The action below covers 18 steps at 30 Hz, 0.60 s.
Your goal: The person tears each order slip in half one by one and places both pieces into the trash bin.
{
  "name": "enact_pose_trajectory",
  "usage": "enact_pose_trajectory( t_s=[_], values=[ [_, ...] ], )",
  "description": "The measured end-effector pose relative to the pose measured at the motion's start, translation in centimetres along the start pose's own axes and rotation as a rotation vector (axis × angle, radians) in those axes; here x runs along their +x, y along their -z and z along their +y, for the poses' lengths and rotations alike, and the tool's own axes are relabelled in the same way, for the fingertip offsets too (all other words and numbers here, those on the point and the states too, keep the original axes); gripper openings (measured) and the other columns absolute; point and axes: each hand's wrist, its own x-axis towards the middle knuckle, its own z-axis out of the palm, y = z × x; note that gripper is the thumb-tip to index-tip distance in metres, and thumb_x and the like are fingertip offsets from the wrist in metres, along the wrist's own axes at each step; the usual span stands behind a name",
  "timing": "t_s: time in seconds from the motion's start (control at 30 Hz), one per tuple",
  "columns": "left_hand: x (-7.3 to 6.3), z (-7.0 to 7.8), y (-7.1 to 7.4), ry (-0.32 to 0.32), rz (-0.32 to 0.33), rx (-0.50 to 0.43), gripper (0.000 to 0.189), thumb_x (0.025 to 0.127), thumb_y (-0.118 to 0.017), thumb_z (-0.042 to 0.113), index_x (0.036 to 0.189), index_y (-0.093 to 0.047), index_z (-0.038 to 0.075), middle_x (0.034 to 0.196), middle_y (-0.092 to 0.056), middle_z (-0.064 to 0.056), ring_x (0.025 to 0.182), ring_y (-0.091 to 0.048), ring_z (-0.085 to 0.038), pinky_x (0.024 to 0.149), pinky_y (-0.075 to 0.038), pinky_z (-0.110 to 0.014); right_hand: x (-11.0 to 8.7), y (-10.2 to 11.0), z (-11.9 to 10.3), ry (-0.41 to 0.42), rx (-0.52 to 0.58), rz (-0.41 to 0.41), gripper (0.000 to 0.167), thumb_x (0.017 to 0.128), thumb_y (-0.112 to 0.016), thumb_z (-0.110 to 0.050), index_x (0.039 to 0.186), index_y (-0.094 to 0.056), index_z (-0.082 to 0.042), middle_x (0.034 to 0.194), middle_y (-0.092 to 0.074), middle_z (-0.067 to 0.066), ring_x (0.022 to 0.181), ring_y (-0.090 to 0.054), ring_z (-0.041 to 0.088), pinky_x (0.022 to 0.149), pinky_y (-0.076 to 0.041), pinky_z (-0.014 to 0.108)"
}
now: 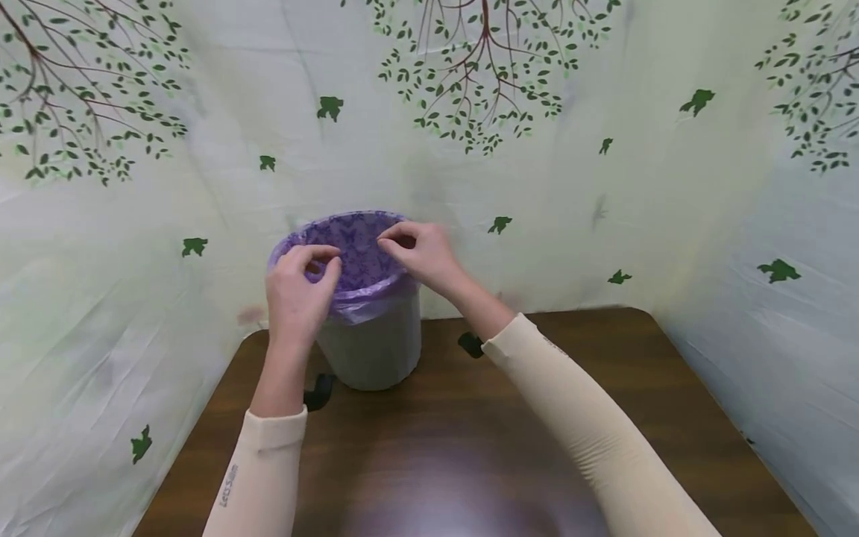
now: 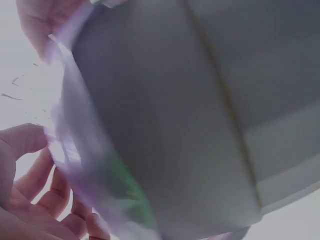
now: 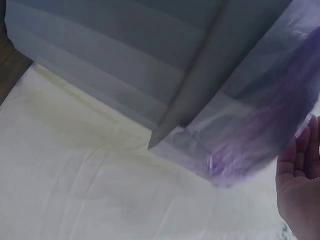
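Observation:
A grey bin (image 1: 372,347) stands upright at the table's far edge. Its purple patterned liner (image 1: 359,298) folds over the rim and hangs down the outside. My left hand (image 1: 295,291) hovers by the left side of the mouth, fingers loosely bent and thumb close to the index finger. In the left wrist view that thumb (image 2: 30,137) lies right at the liner's edge, which partly hides the fingertips. At the right side, my right hand (image 1: 426,257) overlaps the rim, with thumb and index tips nearly meeting over the mouth. The right wrist view has its bent fingers (image 3: 295,155) beside the liner.
The brown wooden table (image 1: 416,447) stretches toward me and to the right. Behind it and along both sides hangs pale cloth (image 1: 537,261) printed with branches and green leaf shapes. Dark wrist cameras (image 1: 472,344) show beneath both wrists.

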Motion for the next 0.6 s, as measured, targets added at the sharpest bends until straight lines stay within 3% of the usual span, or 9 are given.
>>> enact_pose_trajectory(
  t_s=[0.13,0.3,0.47,0.6],
  values=[
    [-2.7,0.9,2.1,-0.059,0.071,-0.046,0.013,0.099,-0.072,0.009,0.108,-0.079,0.003,0.102,-0.076,-0.015,0.092,-0.063,-0.025,0.085,-0.039,-0.027,-1.6,-0.1,-0.5,0.018,0.083,0.000,0.017,0.103,-0.071,-0.021,0.112,-0.080,-0.010,0.108,-0.079,0.010,0.090,-0.070,0.014,0.075,-0.055,0.027],
    [-6.3,1.5,2.4,-0.081,0.070,-0.107,0.011,0.097,-0.075,0.006,0.106,-0.081,0.007,0.096,-0.076,-0.010,0.092,-0.060,-0.016,0.088,-0.033,-0.031,-4.9,1.5,-0.5,-0.011,0.117,0.031,0.018,0.103,-0.071,-0.022,0.113,-0.080,-0.010,0.109,-0.080,0.007,0.097,-0.070,0.014,0.082,-0.055,0.032],
    [-8.4,1.2,0.2,-0.081,0.008,-0.157,0.015,0.095,-0.077,0.006,0.110,-0.080,0.010,0.099,-0.076,-0.005,0.097,-0.065,-0.016,0.092,-0.041,-0.032,-8.4,3.6,0.4,0.001,0.033,0.069,0.013,0.101,-0.073,-0.019,0.109,-0.081,-0.013,0.108,-0.080,0.003,0.099,-0.070,0.014,0.085,-0.056,0.033],
    [-9.3,0.4,-2.6,-0.044,-0.053,-0.109,0.021,0.098,-0.075,0.014,0.118,-0.077,0.010,0.115,-0.074,-0.006,0.111,-0.069,-0.025,0.098,-0.046,-0.039,-10.9,4.7,2.0,0.076,-0.168,0.123,0.012,0.099,-0.075,-0.013,0.109,-0.080,-0.010,0.105,-0.079,0.005,0.099,-0.072,0.020,0.089,-0.060,0.038]
  ],
)
